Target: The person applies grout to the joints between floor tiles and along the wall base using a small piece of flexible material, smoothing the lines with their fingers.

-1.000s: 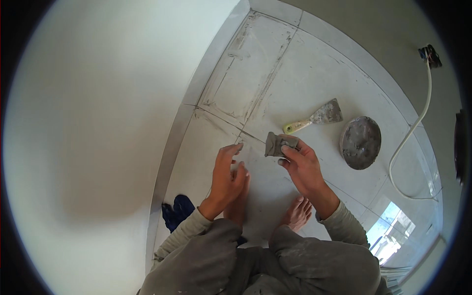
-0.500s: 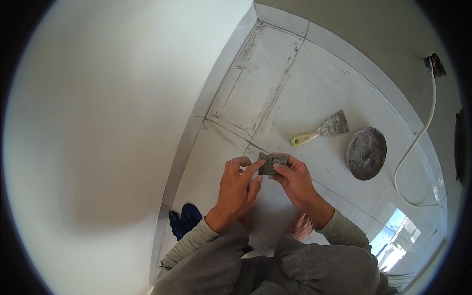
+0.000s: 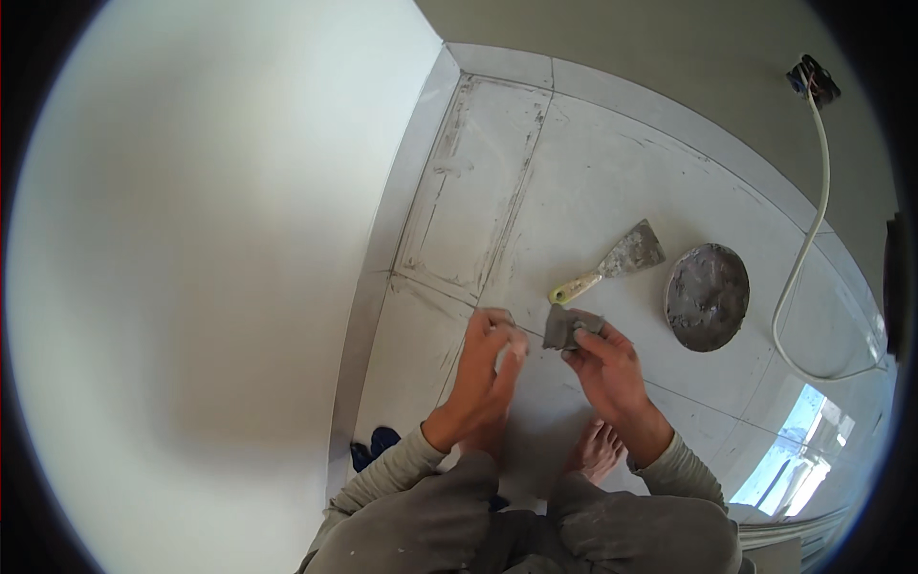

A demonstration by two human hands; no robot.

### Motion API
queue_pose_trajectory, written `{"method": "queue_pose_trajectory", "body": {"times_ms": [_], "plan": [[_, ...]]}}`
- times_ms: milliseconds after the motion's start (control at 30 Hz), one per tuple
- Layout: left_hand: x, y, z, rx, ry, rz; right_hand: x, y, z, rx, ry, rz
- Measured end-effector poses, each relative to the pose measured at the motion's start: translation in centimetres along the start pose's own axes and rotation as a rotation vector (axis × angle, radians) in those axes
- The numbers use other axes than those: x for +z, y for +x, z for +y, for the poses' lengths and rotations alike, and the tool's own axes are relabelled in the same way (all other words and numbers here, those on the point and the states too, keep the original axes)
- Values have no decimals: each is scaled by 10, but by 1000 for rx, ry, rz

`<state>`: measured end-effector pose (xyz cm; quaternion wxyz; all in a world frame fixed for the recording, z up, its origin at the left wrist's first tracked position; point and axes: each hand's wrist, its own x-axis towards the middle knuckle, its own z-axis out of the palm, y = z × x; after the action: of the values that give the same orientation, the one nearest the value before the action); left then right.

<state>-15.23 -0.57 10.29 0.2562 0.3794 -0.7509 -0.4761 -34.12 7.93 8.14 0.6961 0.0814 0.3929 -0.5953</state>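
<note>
My right hand (image 3: 612, 378) pinches a small, flat grey scraper piece (image 3: 562, 328) between thumb and fingers. It is smeared with grey paste, and its exact kind is hard to tell. To the left, apart from the piece, my left hand (image 3: 486, 368) has curled fingers with the thumb drawn in to the fingertips; nothing shows in them. Beyond my right hand a putty knife (image 3: 626, 256) lies on the tiles, its blade coated in paste and its handle pale with a yellow-green end. Right of it sits a round dish (image 3: 708, 297) of dark grey paste.
A white wall (image 3: 239, 239) rises along the left, with tile skirting (image 3: 378, 258) at its foot. Grey smears follow the joints of the floor tiles (image 3: 488, 172). A white cable (image 3: 824, 172) hangs from a wall box (image 3: 813, 81) at right. Dark blue shoes (image 3: 382, 442) stand by the left skirting.
My left hand has come off the scraper piece, its fingers curling in. My right hand has moved a little right with the piece. The view has shifted slightly.
</note>
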Motion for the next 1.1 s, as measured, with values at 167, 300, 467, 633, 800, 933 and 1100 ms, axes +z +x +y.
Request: {"method": "queue_pose_trajectory", "body": {"times_ms": [167,300,467,633,800,933,1100], "plan": [[-16,134,-36,121,423,246,-15,-7,-44,-238,-4,73],[-23,261,-74,109,949,328,-21,-12,-59,-308,19,113],[-9,345,-103,2,1082,361,-21,-16,-67,-315,20,213],[-3,367,-121,-42,1103,418,-22,-15,-73,-280,18,277],[-5,377,-129,-33,1066,492,-21,-10,-79,-261,12,319],[-7,381,-130,-2,1053,500,-20,-3,-81,-259,-7,321],[-6,385,-123,-121,1069,446,-25,-3,-79,-272,-46,297]]}}
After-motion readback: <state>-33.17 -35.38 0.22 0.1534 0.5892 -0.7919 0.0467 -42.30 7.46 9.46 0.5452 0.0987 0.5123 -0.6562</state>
